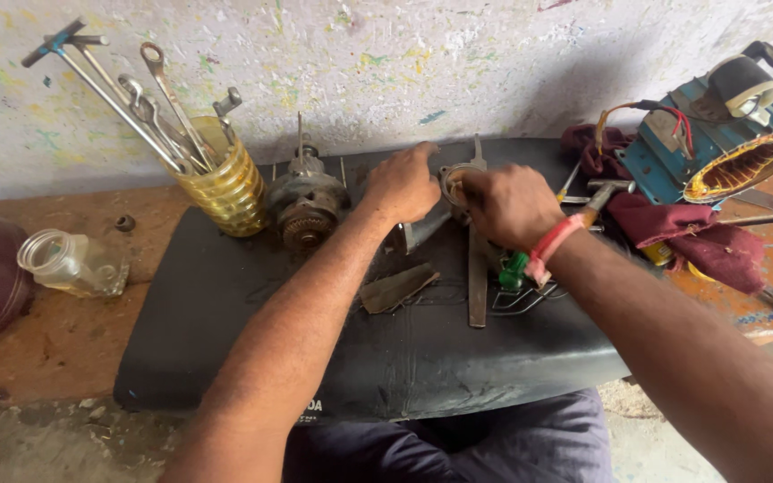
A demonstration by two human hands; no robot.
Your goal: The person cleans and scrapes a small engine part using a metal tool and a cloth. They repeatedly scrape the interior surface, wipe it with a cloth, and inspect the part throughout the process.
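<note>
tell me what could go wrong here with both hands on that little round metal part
1. Both hands, left hand and right hand, close on the small round metal part above the black pad; if it slips, it could drop among the tools lying there.
2. The yellow jar, packed with long spanners, stands near the left forearm; a nudge might tip it.
3. The flat metal file lies under the right wrist and could scrape it.

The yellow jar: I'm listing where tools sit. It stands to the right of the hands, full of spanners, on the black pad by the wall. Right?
Not quite. In the head view the yellow jar stands to the left of the hands, beyond the left hand, not the right. The rest holds: it is full of spanners and sits on the black pad by the wall.
</note>
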